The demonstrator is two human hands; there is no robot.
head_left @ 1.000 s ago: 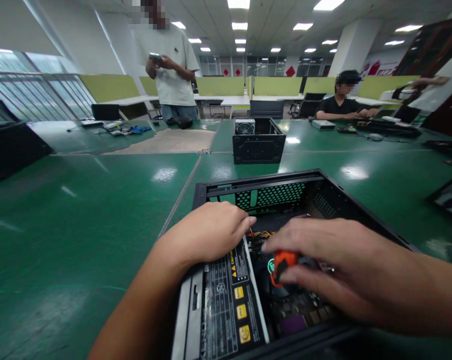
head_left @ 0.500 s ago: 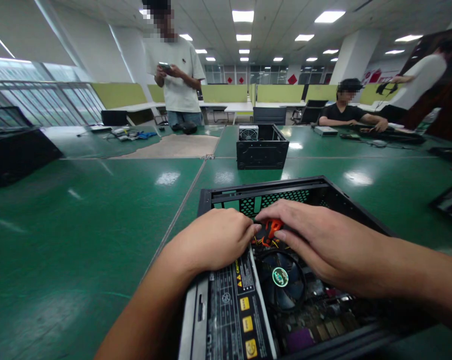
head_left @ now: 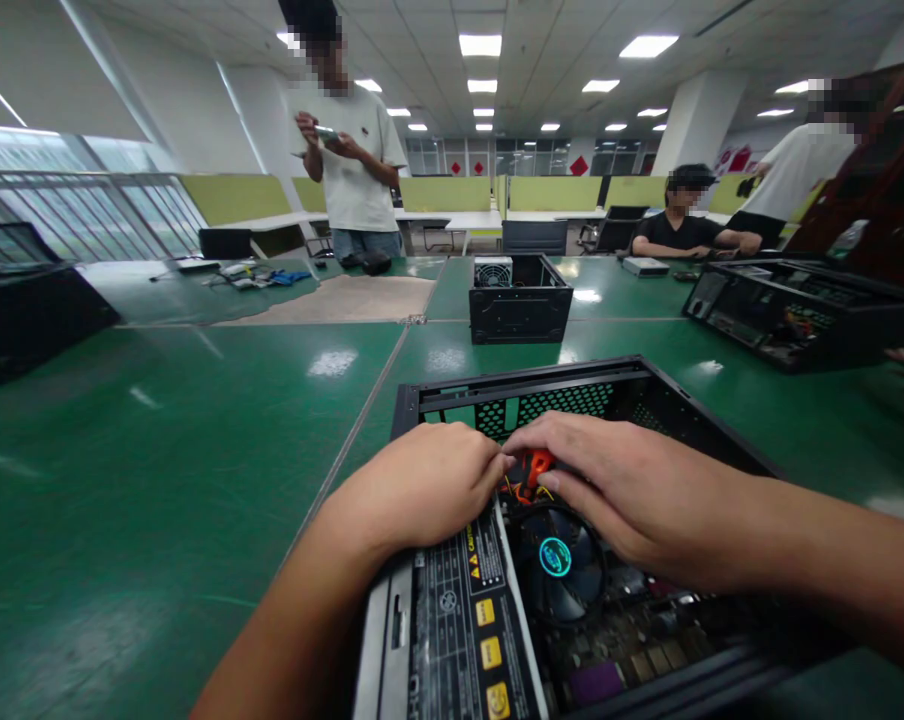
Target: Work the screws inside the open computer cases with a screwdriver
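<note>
A desktop computer case lies open in front of me on the green table. Inside it, along the left, is a power supply with a printed label and yellow squares. My left hand is curled over its far end, fingertips bent down and partly hidden. My right hand reaches across the case with thumb and fingers around an orange-and-black tool handle; its working end is out of sight. Thin yellow and orange wires show beside it. Just nearer sits a round black cooling fan above the motherboard.
Another open computer case stands farther back on the green table. More cases lie at the right and left. Three people are beyond the table: one standing, one seated, another at right.
At the right, a computer case has come onto the table, with part of a person's hand beside it. The orange-and-black handle sits slightly more upright; my hands have barely moved.
</note>
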